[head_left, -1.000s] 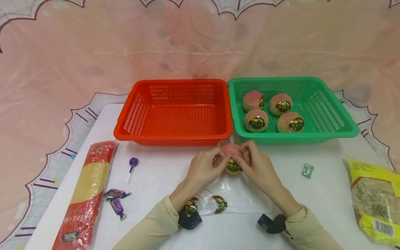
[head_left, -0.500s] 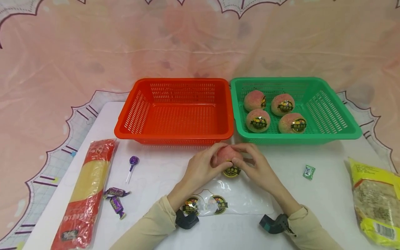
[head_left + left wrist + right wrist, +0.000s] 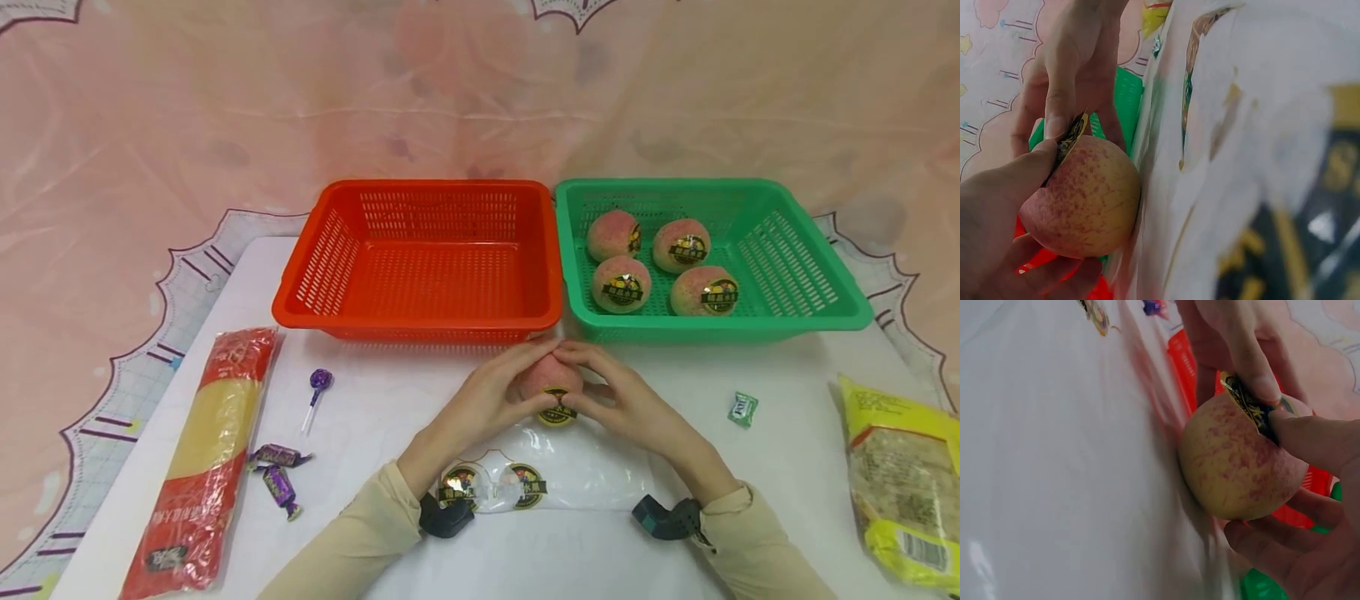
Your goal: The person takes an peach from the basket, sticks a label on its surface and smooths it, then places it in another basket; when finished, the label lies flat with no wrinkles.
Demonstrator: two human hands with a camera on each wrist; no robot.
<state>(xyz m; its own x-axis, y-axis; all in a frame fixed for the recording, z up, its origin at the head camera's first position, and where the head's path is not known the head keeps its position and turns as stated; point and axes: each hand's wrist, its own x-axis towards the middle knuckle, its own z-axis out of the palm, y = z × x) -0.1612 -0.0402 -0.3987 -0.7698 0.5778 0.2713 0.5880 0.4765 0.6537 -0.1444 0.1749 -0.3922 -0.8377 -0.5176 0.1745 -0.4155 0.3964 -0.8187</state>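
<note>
A pink and yellow peach (image 3: 550, 377) sits on the white table between both hands, just in front of the baskets. My left hand (image 3: 480, 406) curls round its left side and my right hand (image 3: 637, 406) round its right side. Both thumbs press a black and gold round sticker (image 3: 556, 410) onto the peach's near face. In the left wrist view the sticker (image 3: 1069, 147) stands partly off the skin under the thumbs. Close in front of the peach lies a clear sticker sheet (image 3: 585, 475) bearing two similar stickers (image 3: 522, 486).
Behind stand a red basket (image 3: 420, 283) and a green basket (image 3: 795, 310) with several stickered peaches (image 3: 622, 285). On the left lie a red and yellow packet (image 3: 202, 458), a lollipop (image 3: 319, 380) and purple candies (image 3: 279, 490). A green candy (image 3: 742, 409) and yellow bag (image 3: 903, 483) are right.
Both hands have gone from fingertips near the sticker to wrapping round the peach, with the thumbs now on the sticker. The head view has tilted slightly.
</note>
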